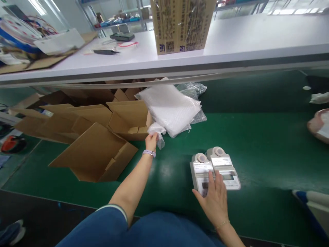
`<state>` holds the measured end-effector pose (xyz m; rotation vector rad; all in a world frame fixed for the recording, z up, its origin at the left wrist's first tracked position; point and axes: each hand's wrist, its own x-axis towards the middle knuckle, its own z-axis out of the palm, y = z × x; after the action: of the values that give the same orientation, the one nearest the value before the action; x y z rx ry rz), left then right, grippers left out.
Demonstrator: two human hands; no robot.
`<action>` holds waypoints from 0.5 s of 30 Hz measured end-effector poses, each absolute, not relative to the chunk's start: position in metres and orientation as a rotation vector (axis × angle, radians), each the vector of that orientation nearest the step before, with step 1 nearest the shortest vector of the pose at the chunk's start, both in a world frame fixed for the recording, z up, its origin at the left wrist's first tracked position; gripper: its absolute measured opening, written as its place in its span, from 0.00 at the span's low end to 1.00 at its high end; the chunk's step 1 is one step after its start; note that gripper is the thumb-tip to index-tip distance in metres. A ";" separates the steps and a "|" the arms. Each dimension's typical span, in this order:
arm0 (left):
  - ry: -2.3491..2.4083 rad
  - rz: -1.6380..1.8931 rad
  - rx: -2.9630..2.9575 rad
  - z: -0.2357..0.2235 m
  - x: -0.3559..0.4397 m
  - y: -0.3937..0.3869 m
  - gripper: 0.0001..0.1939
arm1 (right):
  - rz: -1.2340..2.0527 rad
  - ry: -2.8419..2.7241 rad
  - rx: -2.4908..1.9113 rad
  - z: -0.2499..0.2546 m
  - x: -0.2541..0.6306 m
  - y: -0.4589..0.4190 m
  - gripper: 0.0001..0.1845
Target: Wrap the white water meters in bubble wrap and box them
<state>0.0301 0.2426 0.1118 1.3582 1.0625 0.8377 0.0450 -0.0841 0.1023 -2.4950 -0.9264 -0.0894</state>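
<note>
My left hand reaches forward and pinches the near corner of a stack of white bubble-wrap bags lying on the green belt. My right hand rests with fingers stretched out on the near end of two pale grey meter devices, which lie side by side on the belt. Each device has a round knob at its far end and a small display.
Several flattened and open cardboard boxes lie left of the bags. A white shelf above the belt carries a large carton. Another person's hand shows at the right edge.
</note>
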 end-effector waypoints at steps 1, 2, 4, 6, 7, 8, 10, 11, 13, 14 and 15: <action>1.012 0.839 1.370 0.117 0.015 0.240 0.15 | -0.110 -0.887 -2.527 0.102 0.042 -0.082 0.49; 0.955 0.832 1.421 0.122 -0.004 0.236 0.15 | -0.129 -0.857 -2.558 0.102 0.040 -0.079 0.47; 0.822 0.774 1.614 0.127 -0.047 0.229 0.14 | -0.152 -0.844 -2.603 0.102 0.036 -0.076 0.43; 0.676 0.561 1.879 0.120 -0.090 0.224 0.08 | -0.179 -0.886 -2.612 0.102 0.034 -0.074 0.40; 0.608 0.414 1.995 0.113 -0.109 0.222 0.07 | -0.196 -0.927 -2.601 0.101 0.035 -0.073 0.39; 0.556 0.274 2.072 0.103 -0.126 0.221 0.09 | -0.214 -0.977 -2.587 0.100 0.036 -0.074 0.39; 0.485 0.061 2.167 0.081 -0.154 0.221 0.13 | -0.241 -1.084 -2.559 0.099 0.038 -0.075 0.39; 0.469 0.007 2.188 0.071 -0.166 0.221 0.14 | -0.251 -1.126 -2.554 0.099 0.039 -0.075 0.39; 0.460 -0.030 2.196 0.054 -0.186 0.223 0.14 | -0.264 -1.177 -2.572 0.098 0.039 -0.073 0.41; 0.439 -0.049 2.203 0.049 -0.194 0.223 0.12 | -0.271 -1.173 -2.599 0.098 0.039 -0.070 0.43; 0.403 -0.066 2.196 0.045 -0.200 0.224 0.12 | -0.282 -1.147 -2.636 0.099 0.038 -0.067 0.45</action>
<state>-0.2000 0.2241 0.0454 2.1964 0.4029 -0.0658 0.0382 -0.0665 0.0989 -2.6365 -1.1475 -0.2819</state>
